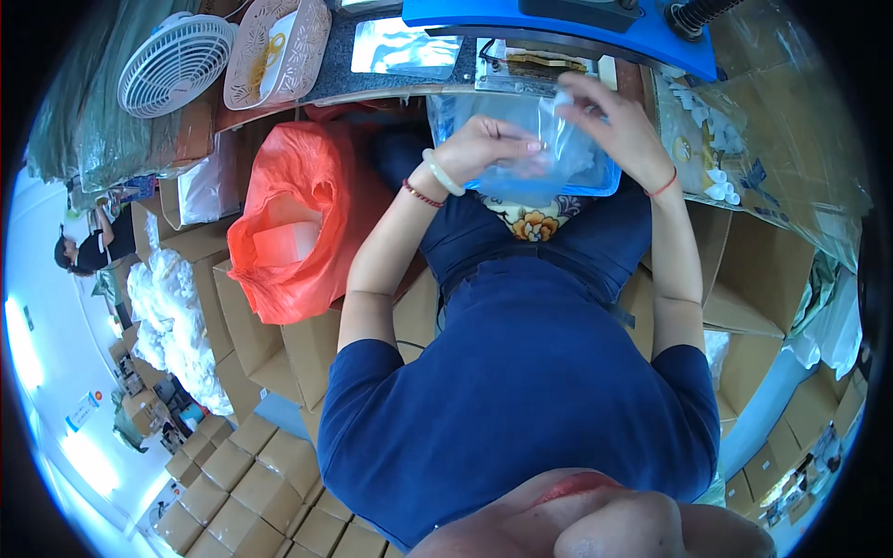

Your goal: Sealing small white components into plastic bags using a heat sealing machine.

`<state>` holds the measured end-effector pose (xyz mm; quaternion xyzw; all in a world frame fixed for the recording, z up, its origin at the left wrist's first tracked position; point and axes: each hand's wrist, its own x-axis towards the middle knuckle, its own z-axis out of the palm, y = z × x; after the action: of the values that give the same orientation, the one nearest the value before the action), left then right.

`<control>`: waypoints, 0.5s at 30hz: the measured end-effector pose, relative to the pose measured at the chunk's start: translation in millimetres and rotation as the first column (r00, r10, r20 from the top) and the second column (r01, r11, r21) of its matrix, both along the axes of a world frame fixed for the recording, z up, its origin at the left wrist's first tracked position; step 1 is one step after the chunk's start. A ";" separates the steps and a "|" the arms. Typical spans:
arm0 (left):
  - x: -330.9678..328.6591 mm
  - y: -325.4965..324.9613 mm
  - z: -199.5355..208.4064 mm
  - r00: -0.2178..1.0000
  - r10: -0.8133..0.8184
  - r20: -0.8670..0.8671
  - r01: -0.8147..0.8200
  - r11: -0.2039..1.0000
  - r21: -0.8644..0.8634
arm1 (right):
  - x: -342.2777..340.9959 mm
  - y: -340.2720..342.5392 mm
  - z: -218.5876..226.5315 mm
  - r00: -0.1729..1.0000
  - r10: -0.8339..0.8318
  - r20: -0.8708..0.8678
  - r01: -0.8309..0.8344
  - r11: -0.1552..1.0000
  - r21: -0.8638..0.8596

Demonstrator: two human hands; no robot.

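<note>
A clear plastic bag [549, 181] hangs between my two hands, over a blue-rimmed tray [609, 184] in front of my lap. My left hand [479, 151], with a pale bangle and a beaded bracelet at the wrist, pinches the bag's left side; some of its fingers show only through the film. On the other side, my right hand [619, 130], with a red string at the wrist, has thumb and fingers closed on the bag's upper edge. More clear plastic lies in the tray. Whether anything is inside the bag, I cannot make out.
Beyond my hands stands a blue press machine [558, 20] with a metal fixture [544, 65] beneath it. A silvery sheet [406, 48], a pink basket [276, 56] and a white fan [177, 65] occupy the bench's left. An open red bag [298, 223] hangs left; cardboard boxes [251, 484] surround me.
</note>
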<state>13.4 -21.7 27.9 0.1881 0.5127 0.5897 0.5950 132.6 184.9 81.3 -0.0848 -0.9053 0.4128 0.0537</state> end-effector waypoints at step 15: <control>-59.5 1.0 -8.4 0.741 0.267 -0.616 -0.366 0.930 -0.038 | 56.8 82.0 -85.2 0.795 -0.565 -0.221 0.589 0.631 0.505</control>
<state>-46.1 -20.7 19.5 0.2278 0.7436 0.5496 0.3052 189.4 266.9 -3.8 -0.3418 -0.9076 0.0973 0.2234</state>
